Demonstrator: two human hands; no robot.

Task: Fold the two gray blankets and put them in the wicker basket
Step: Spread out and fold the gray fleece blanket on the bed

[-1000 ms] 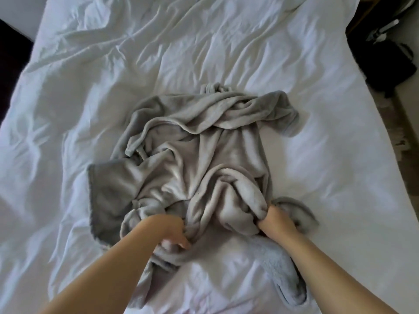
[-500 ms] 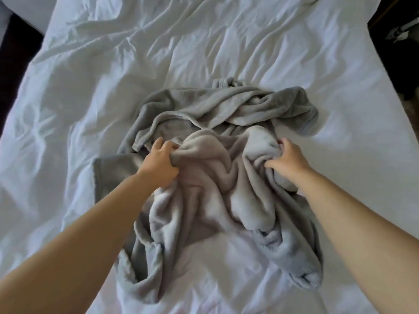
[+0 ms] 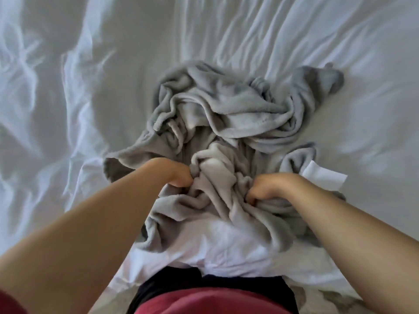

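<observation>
Your left grip is clamped on a bunched fold of the gray fleece blankets, fingers curled down into the cloth with the knuckles up. Your right grip is clamped the same way on another fold just beside it — the two fists sit near each other with a ridge of fleece raised between them. The blankets lie in one crumpled heap on the white bed sheet, at the middle of the bed's near edge, the closest folds reaching almost to that edge; you cannot tell where one blanket ends and the other begins. A white label sticks out of the heap just beyond your right wrist. Below the near edge show your red top and dark trousers — the whole view is somewhat blurred.
</observation>
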